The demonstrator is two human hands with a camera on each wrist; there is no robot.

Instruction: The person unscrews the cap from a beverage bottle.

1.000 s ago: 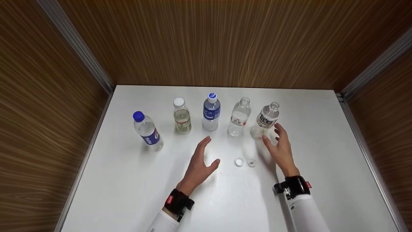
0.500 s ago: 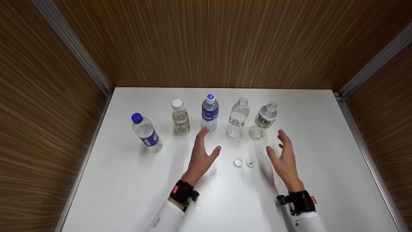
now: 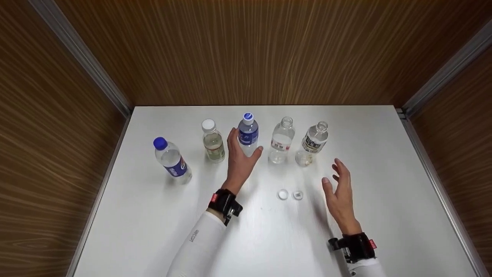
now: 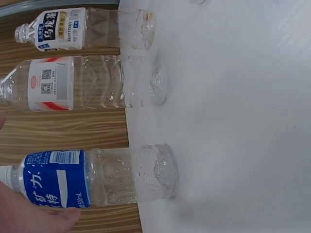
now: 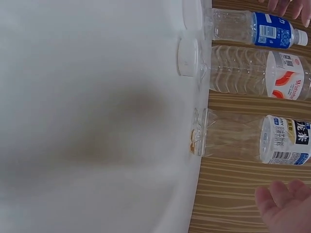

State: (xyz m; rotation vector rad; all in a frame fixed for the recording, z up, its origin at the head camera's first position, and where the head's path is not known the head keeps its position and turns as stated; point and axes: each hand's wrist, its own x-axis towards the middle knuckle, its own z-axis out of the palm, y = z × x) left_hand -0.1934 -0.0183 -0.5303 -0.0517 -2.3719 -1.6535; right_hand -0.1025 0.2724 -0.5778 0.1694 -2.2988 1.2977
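In the head view my left hand [image 3: 240, 163] is at a clear bottle with a blue label [image 3: 248, 135] and a white-and-blue cap. Its fingers lie along the bottle's left side, and the thumb stands out to the right, spread from them. The left wrist view shows the hand [image 4: 31, 216] close to the label of that blue-label bottle [image 4: 58, 177]; contact is hard to tell. My right hand [image 3: 340, 198] hovers over the table with relaxed fingers, holding nothing. Nearest to it is an uncapped bottle with a black-and-white label [image 3: 313, 143].
Beside the blue-label bottle stands another uncapped bottle [image 3: 281, 142]. Farther left are a white-capped bottle [image 3: 213, 146] and a blue-capped bottle [image 3: 173, 161]. Two loose white caps [image 3: 283, 194] lie on the white table [image 3: 269, 238]. Wood-grain panels [image 3: 246, 54] enclose it.
My left hand has moved forward to the blue-label bottle. My right hand has drawn back from the black-and-white-label bottle, which stays standing.
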